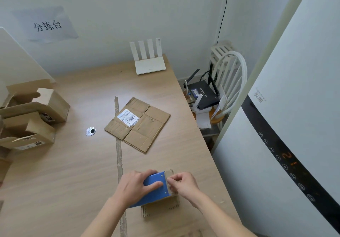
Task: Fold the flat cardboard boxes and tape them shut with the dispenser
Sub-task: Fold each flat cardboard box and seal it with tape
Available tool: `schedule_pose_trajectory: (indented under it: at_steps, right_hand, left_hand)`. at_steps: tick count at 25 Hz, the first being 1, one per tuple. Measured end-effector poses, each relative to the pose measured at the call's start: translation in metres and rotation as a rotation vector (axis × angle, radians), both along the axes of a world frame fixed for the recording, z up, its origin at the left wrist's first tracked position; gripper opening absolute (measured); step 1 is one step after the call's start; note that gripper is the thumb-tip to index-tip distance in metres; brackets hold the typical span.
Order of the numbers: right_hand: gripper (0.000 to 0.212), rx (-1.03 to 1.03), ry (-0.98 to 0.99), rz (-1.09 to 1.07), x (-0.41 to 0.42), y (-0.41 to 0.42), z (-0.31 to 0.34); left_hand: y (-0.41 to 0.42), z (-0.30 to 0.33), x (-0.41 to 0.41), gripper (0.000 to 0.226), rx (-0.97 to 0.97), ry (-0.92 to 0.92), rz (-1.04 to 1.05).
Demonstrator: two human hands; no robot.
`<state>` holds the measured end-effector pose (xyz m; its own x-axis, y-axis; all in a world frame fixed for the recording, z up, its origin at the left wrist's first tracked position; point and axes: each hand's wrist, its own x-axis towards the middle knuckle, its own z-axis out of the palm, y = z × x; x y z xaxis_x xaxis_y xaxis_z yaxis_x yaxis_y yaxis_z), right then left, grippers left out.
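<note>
Two hands are working at the near edge of the tabletop [73, 172], right on top of a small folded box [161, 206]. Left hand [135, 185] is wrapped around the blue dispenser [151, 189], thumb lying across its flat side, and the dispenser sits on top of the box. Right hand [184, 183] has its fingers curled in and pinched together at the dispenser's front edge; looks like it's pinching the tape end there, but the tape itself is too hard to make out.

One flat box [138, 124] with a white label lies out in the middle of the tabletop, well apart from the hands, partly over a strip [118, 144] running front to back. Some opened-up boxes [31, 115] are piled at the left edge, with a round silver grommet [90, 131] between them and the flat box. White router [150, 60] stands at the far edge by the wall.
</note>
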<state>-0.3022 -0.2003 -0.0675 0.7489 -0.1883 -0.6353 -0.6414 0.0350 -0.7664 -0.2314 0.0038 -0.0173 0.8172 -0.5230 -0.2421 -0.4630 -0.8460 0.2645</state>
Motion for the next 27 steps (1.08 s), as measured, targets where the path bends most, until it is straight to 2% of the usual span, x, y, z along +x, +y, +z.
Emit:
schedule_pose_trajectory:
  at_steps: [7, 16, 17, 18, 20, 21, 22, 23, 24, 25, 27]
  right_hand:
    - [0.014, 0.097, 0.175, -0.211, -0.002, -0.018, -0.012]
    - [0.012, -0.154, 0.241, -0.167, 0.009, -0.01, -0.034]
    - [0.016, -0.172, 0.233, -0.159, 0.01, -0.008, -0.036]
    - [0.029, -0.178, 0.235, -0.164, 0.008, -0.005, -0.04]
    - [0.079, -0.198, 0.273, -0.228, 0.001, -0.001, -0.051]
    - [0.092, -0.265, 0.276, -0.224, -0.003, -0.002, -0.055]
    - [0.083, -0.35, 0.228, -0.171, -0.005, -0.002, -0.055]
    - [0.056, -0.407, 0.15, -0.123, -0.006, 0.0, -0.055]
    - [0.03, -0.387, 0.084, -0.12, -0.005, 0.005, -0.051]
    - [0.016, -0.347, 0.026, -0.106, -0.002, 0.011, -0.044]
    - [0.016, -0.344, -0.021, -0.1, 0.002, 0.019, -0.037]
  left_hand:
    - [-0.011, -0.005, 0.005, 0.075, 0.161, -0.091, -0.007]
    - [-0.017, -0.016, 0.001, 0.082, 0.147, -0.126, 0.053]
    - [-0.017, -0.016, 0.001, 0.082, 0.134, -0.124, 0.059]
    - [-0.017, -0.016, 0.001, 0.082, 0.125, -0.129, 0.066]
    - [-0.014, -0.017, 0.001, 0.083, 0.145, -0.146, 0.066]
    - [-0.014, -0.017, 0.0, 0.082, 0.158, -0.144, 0.07]
    - [-0.014, -0.017, -0.002, 0.08, 0.163, -0.139, 0.074]
    - [-0.013, -0.017, -0.003, 0.077, 0.157, -0.137, 0.076]
    - [-0.014, -0.016, -0.004, 0.075, 0.154, -0.138, 0.075]
    - [-0.014, -0.016, -0.004, 0.073, 0.159, -0.146, 0.072]
    - [-0.015, -0.018, -0.003, 0.073, 0.166, -0.164, 0.058]
